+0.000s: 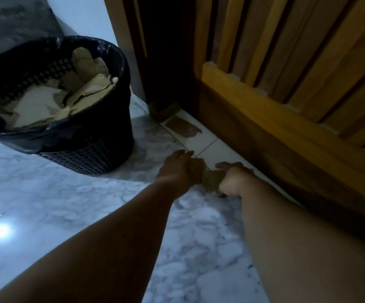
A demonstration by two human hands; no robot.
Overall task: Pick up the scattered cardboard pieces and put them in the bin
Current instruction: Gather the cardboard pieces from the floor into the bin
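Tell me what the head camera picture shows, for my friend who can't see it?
The left hand and right hand grip a brown cardboard piece on the marble floor beside a wooden door. A black bin holding cardboard scraps stands left; another piece lies farther along.

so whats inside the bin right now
Torn cardboard pieces, pale and brown, heaped inside the black liner of the bin. Anything beneath that top layer, and the bottom, is covered.
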